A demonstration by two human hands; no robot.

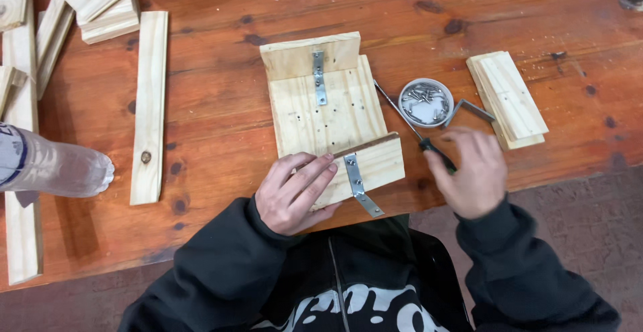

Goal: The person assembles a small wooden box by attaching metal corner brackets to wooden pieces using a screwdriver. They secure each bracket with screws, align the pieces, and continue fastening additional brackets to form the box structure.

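A pale wooden assembly lies flat on the reddish wooden table, with an upright board at its far end and another at its near end. A metal bracket joins the far board, and a second bent bracket is on the near board. My left hand rests on the near board, fingers laid across its front face. My right hand lies over the handle of a screwdriver whose shaft points up and left along the assembly's right edge.
A round white dish of screws sits right of the assembly, with a metal L-shaped piece beside it and a stack of small boards farther right. Long planks and wood offcuts lie at left, beside a clear plastic bottle.
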